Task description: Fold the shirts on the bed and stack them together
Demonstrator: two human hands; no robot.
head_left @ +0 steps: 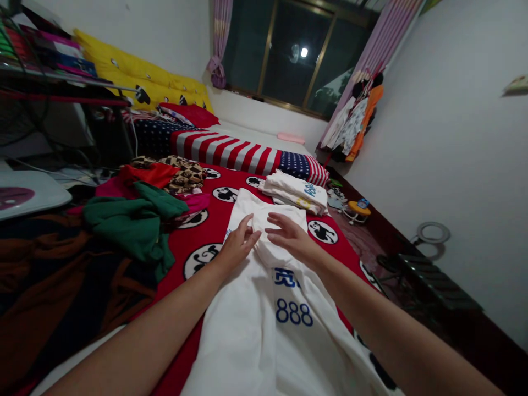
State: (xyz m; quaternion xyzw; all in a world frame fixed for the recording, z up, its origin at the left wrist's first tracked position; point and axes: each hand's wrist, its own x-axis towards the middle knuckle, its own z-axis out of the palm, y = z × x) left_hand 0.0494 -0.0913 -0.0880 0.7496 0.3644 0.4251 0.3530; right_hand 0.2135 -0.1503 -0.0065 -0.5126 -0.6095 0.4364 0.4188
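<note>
White garment (262, 294) lies long and loose, not yet compact like the folded stack (293, 190) at far right — my left hand (239, 243) and right hand (292, 237) half-open over it, apparently empty.

We read blue "888" (294, 312) on the near garment (243, 324), under blue characters (284, 278); lettering on the far-right stack (284, 184) is unclear.

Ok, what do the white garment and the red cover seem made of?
White garment: probably matte cotton-like fabric, going by its soft creases and no shine. Red cover: likely textile, perhaps fleece, with a dull surface; its weave is too blurred to tell.
</note>
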